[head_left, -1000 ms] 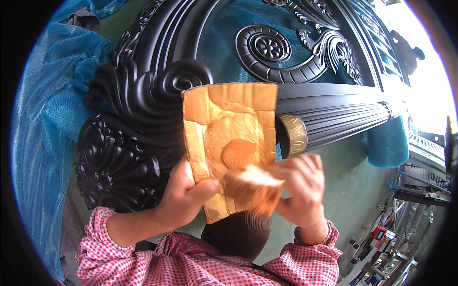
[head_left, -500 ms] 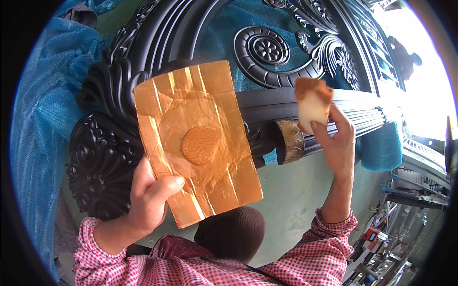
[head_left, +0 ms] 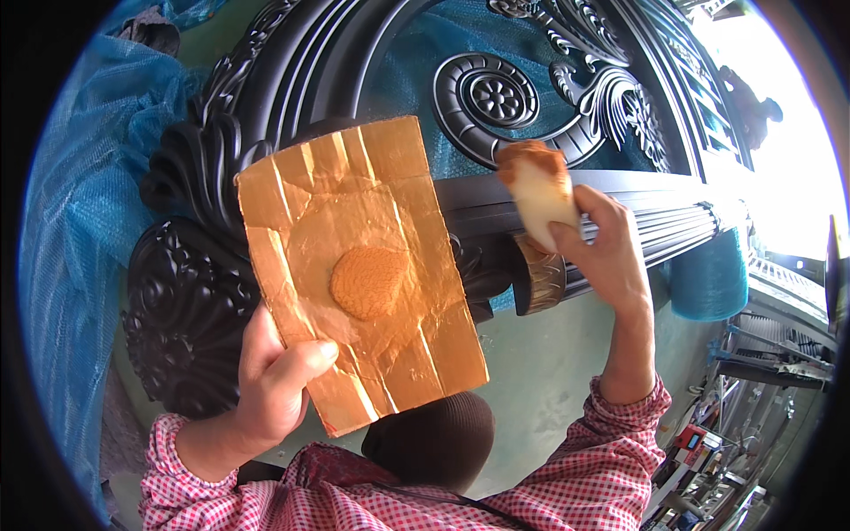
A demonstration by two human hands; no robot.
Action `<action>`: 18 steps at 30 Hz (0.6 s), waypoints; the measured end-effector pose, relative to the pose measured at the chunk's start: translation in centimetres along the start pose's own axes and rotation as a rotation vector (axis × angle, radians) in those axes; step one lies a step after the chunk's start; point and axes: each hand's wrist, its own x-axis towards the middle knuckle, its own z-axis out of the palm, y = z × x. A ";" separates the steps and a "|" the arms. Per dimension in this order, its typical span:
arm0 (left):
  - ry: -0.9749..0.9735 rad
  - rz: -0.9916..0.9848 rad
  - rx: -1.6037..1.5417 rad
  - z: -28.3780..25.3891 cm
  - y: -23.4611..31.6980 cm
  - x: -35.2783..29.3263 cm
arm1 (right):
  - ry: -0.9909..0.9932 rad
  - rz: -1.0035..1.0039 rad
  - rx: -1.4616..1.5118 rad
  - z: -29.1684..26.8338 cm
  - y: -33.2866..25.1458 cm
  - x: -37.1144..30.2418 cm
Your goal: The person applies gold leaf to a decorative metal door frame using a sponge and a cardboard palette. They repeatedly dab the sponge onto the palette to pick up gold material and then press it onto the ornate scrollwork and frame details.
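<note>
Gilding step: left hand (head_left: 266,389) grips gold board (head_left: 363,265) at its near-left edge; right hand (head_left: 602,248) fingers clamp sponge (head_left: 536,190) over black column (head_left: 620,221). Next move likely calls for dabbing gold band (head_left: 540,281).

A workshop: large black carved ornamental frame (head_left: 292,115), blue plastic wrapping (head_left: 80,195), machinery (head_left: 761,372) nearby

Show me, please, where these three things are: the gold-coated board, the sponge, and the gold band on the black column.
gold-coated board (head_left: 354,221): head view, upper middle of its face.
sponge (head_left: 540,190): head view, its pale side.
gold band (head_left: 542,281): head view, middle of the ring.
</note>
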 end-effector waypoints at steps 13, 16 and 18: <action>0.028 -0.044 -0.023 0.2 0.4 -0.1 | 0.378 -0.174 -0.023 2.8 0.2 -11.2; -0.012 -0.044 -0.027 0.9 0.2 0.3 | 0.572 -0.130 0.041 2.9 -0.6 -10.3; -0.040 -0.071 -0.029 1.2 0.3 0.4 | 0.537 -0.119 -0.070 3.0 -0.5 -8.6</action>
